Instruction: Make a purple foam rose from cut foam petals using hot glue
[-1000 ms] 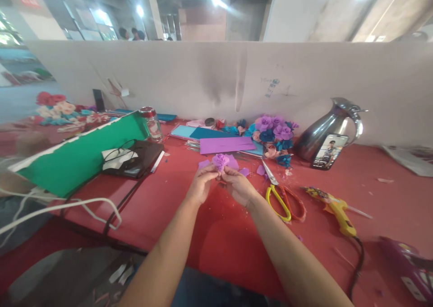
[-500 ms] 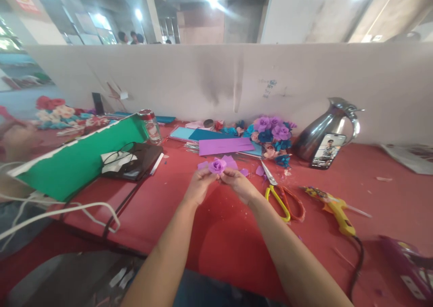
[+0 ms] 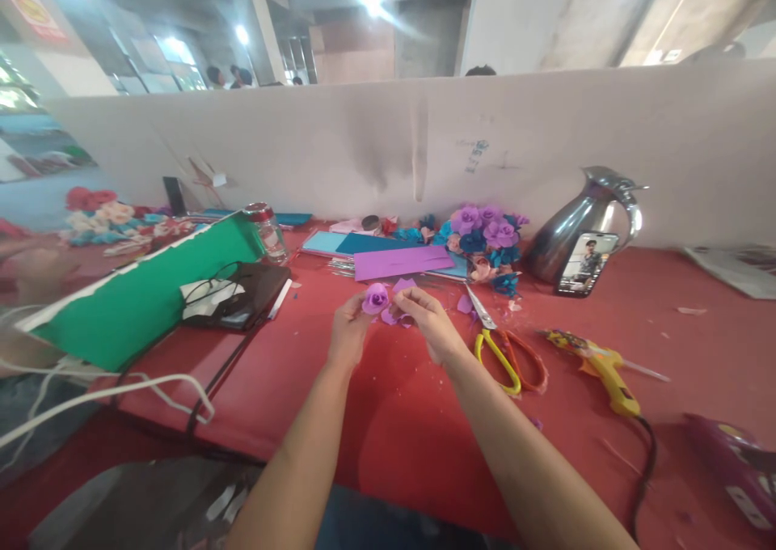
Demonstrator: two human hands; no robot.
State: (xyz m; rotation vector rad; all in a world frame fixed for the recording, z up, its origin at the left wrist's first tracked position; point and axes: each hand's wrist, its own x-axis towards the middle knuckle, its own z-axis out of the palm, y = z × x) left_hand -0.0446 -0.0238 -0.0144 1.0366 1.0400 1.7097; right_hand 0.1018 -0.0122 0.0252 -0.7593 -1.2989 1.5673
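Note:
A purple paper rose (image 3: 376, 298) is pinched in my left hand (image 3: 348, 327), its curled petals turned up. Just to its right, my right hand (image 3: 426, 317) has thumb and fingers pressed together. Whatever is between those fingertips is too small to make out. Loose purple paper petals (image 3: 405, 285) lie behind and below the hands. Beyond them rests a flat purple paper strip (image 3: 400, 262) on blue sheets. Scissors (image 3: 498, 356) with one yellow and one red handle lie right of my right hand, blades pointing away.
A yellow glue gun (image 3: 600, 372) with a cord lies at right. Behind it, a phone (image 3: 587, 265) leans on a metal jug (image 3: 561, 226). Finished paper flowers (image 3: 485, 234) are heaped at the back. Left are a green board (image 3: 151, 291), a glass jar (image 3: 270, 234) and a co-worker's blurred hand (image 3: 42, 267).
My hands, earlier together at the rose, have moved apart. The rose has shifted left with my left hand, while my right hand has come off it. The view has tilted slightly.

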